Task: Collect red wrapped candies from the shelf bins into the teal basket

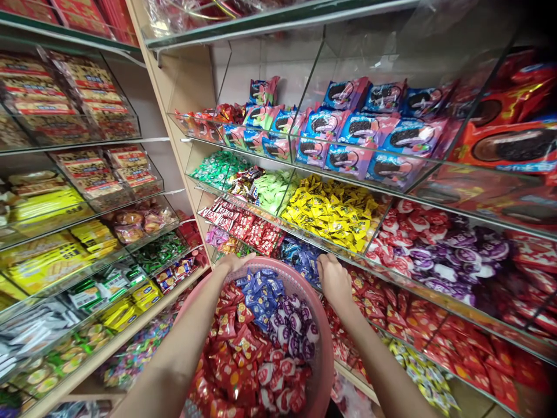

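Observation:
A round pink plastic basket (319, 354) sits between my arms, filled with red, blue and purple-white wrapped candies (261, 337). My left hand (232, 262) grips the basket's far rim, fingers curled over it. My right hand (333, 278) reaches past the rim into the clear bin of blue-wrapped candies (300, 255); its fingers are closed and buried in the sweets, so what they hold is hidden.
Tilted clear bins hold yellow candies (335, 212), green candies (217, 168), red packets (252, 229), purple and red-white sweets (439, 249) and blue cookie packs (348, 133). Another shelving unit of biscuit packs (87, 174) stands at left.

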Available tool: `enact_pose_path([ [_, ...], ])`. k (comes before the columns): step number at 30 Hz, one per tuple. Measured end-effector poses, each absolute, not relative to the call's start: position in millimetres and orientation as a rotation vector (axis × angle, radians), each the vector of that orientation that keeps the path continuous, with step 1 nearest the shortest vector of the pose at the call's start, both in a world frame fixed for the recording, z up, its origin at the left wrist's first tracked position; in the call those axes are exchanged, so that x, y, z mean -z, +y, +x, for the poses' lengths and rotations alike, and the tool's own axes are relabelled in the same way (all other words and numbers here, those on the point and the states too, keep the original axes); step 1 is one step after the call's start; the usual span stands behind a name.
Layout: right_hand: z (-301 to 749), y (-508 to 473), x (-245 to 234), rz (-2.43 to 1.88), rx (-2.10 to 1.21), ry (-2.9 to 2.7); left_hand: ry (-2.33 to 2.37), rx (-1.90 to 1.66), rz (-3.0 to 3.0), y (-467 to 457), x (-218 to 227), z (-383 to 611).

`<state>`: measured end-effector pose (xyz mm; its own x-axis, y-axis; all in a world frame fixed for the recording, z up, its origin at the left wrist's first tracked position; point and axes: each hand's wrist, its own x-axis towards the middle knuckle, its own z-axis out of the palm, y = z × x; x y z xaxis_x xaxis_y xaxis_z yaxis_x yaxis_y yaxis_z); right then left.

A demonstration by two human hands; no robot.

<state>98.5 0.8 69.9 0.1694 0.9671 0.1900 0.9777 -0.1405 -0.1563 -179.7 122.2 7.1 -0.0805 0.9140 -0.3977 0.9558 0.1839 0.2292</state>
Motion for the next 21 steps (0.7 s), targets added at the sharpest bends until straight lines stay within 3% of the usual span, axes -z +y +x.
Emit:
enact_pose_path([
  [3, 101.3, 2.7, -64.4, -1.895, -0.137, -1.715, 2.018, 0.126, 1.746, 121.2, -8.7, -179.3],
  [8, 99.3, 8.0, -46.0, -1.459, -1.019, -1.176, 2.033, 0.118, 1.743, 119.5, -11.6, -178.4],
  [10, 95.6, 7.6, -40.8, -1.396, -1.193, -1.066, 2.031, 0.115, 1.745, 119.2, -11.7, -178.4],
  [21, 44.7, 12.5, 3.5, -1.292, -1.143, -1.170, 2.023, 0.108, 1.744, 121.6, -7.5, -180.1],
])
